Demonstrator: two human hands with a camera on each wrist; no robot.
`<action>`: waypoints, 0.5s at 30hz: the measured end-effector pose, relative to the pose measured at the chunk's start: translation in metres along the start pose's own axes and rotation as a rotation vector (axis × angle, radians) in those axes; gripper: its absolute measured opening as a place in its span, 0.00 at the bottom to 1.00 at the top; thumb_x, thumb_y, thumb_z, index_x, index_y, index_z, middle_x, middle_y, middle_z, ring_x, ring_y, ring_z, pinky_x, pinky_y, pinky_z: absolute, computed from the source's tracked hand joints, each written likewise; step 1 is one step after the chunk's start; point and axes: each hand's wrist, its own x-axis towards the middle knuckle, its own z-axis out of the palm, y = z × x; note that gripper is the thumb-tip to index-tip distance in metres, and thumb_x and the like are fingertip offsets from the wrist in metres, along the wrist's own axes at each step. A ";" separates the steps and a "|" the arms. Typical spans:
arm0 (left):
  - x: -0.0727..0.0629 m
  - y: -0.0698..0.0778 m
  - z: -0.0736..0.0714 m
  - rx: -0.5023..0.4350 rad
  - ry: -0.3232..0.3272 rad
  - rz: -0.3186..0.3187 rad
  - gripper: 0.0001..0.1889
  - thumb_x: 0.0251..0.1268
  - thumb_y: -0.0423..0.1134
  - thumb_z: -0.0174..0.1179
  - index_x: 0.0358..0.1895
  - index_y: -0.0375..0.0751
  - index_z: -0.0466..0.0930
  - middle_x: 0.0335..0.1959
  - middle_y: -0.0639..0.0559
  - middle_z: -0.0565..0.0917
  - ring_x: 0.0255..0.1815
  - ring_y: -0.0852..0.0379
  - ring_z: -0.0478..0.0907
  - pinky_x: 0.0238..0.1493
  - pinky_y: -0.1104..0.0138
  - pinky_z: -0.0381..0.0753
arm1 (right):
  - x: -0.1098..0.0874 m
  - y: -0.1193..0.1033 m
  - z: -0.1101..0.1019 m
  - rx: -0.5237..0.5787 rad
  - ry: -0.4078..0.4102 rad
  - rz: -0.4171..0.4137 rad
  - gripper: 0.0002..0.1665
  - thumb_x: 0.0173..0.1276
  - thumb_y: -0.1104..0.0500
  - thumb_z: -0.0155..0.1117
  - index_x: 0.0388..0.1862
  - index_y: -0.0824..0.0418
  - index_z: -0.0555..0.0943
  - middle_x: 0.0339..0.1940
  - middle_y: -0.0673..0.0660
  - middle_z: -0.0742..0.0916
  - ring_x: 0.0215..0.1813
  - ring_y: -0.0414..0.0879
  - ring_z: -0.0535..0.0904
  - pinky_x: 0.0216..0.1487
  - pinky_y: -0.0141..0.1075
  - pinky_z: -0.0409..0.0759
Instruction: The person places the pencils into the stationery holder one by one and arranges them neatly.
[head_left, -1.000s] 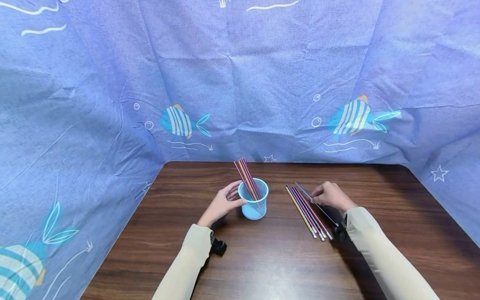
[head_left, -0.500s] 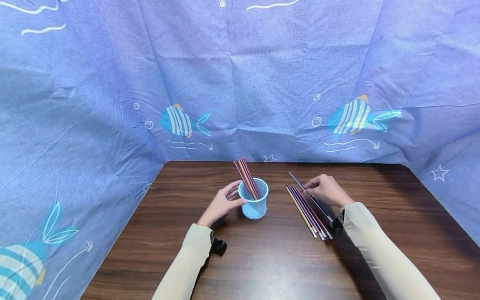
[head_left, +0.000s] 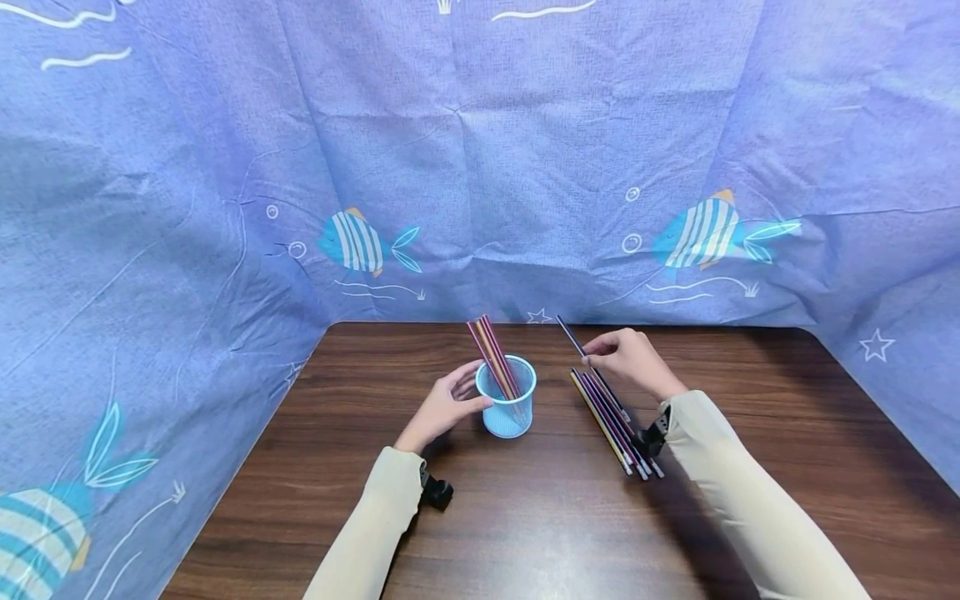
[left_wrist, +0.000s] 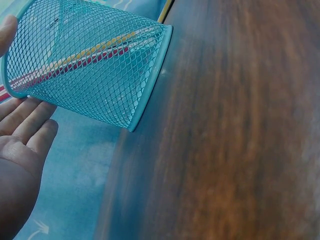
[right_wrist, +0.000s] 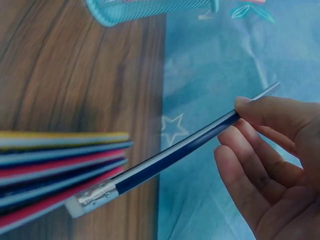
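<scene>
My left hand (head_left: 441,410) holds a light blue mesh pencil cup (head_left: 507,419) by its rim, thumb on the near side and fingers on the left. Several striped pencils (head_left: 489,346), red and yellow ones, lean to the left inside it. Between thumb and fingertips, my right hand (head_left: 636,363) pinches a dark blue and white pencil (right_wrist: 175,150). That pencil slants, its white eraser toward me and lower, its other end pointing up and away. Below it a row of several pencils (head_left: 604,418), yellow, red and dark, lies on the table, erasers toward me.
The brown wooden table (head_left: 525,533) ends at the back against a blue cloth (head_left: 525,167) with fish and stars, which also hangs at both sides. Black wrist cameras sit at both cuffs.
My right hand has lifted the dark blue pencil from beside the row and carried it left and away from me. The left hand and the cup stay in place.
</scene>
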 end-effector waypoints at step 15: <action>-0.006 0.013 0.001 0.026 -0.005 0.023 0.36 0.62 0.32 0.64 0.71 0.31 0.59 0.69 0.33 0.68 0.71 0.41 0.65 0.72 0.53 0.65 | 0.017 -0.042 0.000 0.080 0.156 -0.027 0.13 0.60 0.55 0.71 0.42 0.59 0.87 0.38 0.56 0.90 0.36 0.44 0.85 0.38 0.31 0.82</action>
